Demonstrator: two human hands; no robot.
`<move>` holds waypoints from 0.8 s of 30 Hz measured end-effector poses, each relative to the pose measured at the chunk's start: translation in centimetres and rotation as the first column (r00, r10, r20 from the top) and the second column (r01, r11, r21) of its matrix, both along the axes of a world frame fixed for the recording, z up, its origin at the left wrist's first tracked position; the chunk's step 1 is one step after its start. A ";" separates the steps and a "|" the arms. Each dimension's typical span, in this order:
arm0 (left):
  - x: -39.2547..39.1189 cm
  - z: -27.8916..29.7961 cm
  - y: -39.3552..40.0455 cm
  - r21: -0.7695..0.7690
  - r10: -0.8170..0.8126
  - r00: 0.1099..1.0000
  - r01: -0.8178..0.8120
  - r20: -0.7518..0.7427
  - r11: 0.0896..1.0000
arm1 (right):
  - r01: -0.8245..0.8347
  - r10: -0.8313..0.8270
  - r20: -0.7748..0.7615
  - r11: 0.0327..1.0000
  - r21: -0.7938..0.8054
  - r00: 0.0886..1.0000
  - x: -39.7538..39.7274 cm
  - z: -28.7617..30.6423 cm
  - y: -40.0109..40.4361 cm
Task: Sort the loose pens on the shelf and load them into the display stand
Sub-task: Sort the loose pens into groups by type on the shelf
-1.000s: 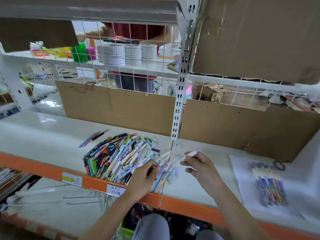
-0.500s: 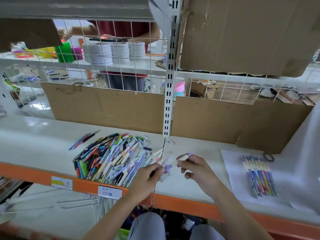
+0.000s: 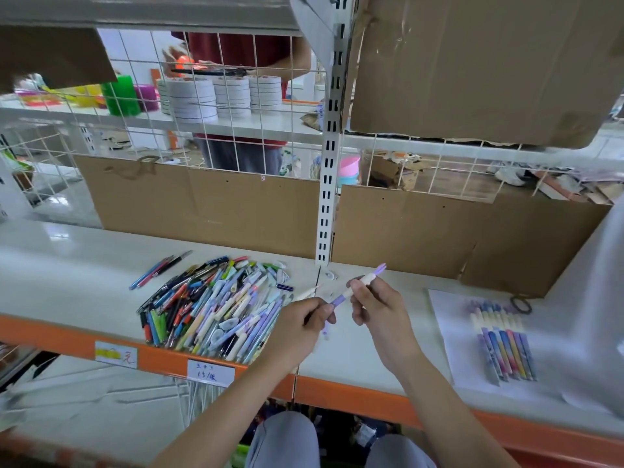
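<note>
A big heap of mixed loose pens lies on the white shelf left of centre. My right hand pinches a white-and-purple pen that points up to the right, just above the shelf. My left hand is curled at the heap's right edge, its thumb at that pen's purple lower end, and it also grips a cream pen that sticks out behind it. A sorted row of similar pens lies on white paper at the right. No display stand is in view.
Three thin pens lie apart behind the heap. A black ring sits by the paper. A slotted white upright and cardboard panels close the back. Behind the wire grid a person stands. The shelf's orange edge runs along the front.
Both hands have lifted from the heap's right edge. My right hand has raised the white-and-purple pen, and my left hand now meets its lower end.
</note>
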State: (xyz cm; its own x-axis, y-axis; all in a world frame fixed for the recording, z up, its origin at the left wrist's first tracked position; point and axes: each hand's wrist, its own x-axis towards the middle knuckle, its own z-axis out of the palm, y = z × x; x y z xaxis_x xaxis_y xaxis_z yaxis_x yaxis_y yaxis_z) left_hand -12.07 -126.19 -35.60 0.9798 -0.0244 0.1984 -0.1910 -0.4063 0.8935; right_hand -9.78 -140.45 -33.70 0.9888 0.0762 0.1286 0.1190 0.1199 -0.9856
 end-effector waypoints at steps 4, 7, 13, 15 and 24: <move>-0.4 -0.9 -0.4 0.079 0.054 0.993 -0.062 0.103 0.995 | 0.069 -0.070 -0.036 0.998 -0.009 0.997 -0.3 -0.7 0.9; -0.1 -1.9 -0.5 0.174 0.057 0.983 -0.087 0.173 0.981 | 0.153 -0.156 -0.131 0.988 -0.031 0.979 -0.3 -1.8 1.1; 1.1 -4.3 -1.1 0.315 0.005 0.959 -0.098 0.282 0.944 | 0.049 -0.094 -0.240 0.981 -0.188 0.966 -0.4 -3.2 0.2; 1.5 -4.6 -1.9 0.345 0.003 0.954 -0.111 0.299 0.932 | -0.026 -0.043 -0.261 0.967 -0.254 0.964 -0.4 -3.3 -0.3; 2.5 -8.3 -2.0 0.668 -0.123 0.974 -0.035 0.188 0.743 | 0.011 -0.198 -0.105 0.511 -0.860 0.975 2.2 -4.7 -8.1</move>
State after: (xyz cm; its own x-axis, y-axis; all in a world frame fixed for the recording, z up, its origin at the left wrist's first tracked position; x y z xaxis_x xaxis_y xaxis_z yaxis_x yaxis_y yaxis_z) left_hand -9.58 -128.17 -43.85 0.9117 -0.2695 0.3102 -0.3702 -0.8661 0.3358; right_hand -7.56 -148.51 -38.36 0.9933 -0.0491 -0.1050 -0.1032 -0.7870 -0.6083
